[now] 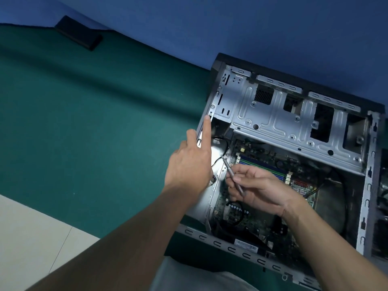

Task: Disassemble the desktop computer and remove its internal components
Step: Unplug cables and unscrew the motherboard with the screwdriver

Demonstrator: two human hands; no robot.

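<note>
An open desktop computer case lies on its side on a green mat, filling the right half of the frame. Its side panel is off. A silver metal drive cage spans the upper part of the case, and below it sits the green motherboard, with blue and green memory slots near its middle. A thin black cable loops along the case's left wall.

Two bare arms reach in from the bottom of the frame. The left hand, at centre frame, points upward, its straight index finger touching the case's left edge and its thumb held out; it holds nothing. The right hand hovers over the motherboard, just right of the left hand, with fingers and thumb pinching a slim grey screwdriver whose tip angles up and left.

A flat black object rests on the mat in the upper left. A blue wall runs across the top, and pale floor tiles show at lower left.
</note>
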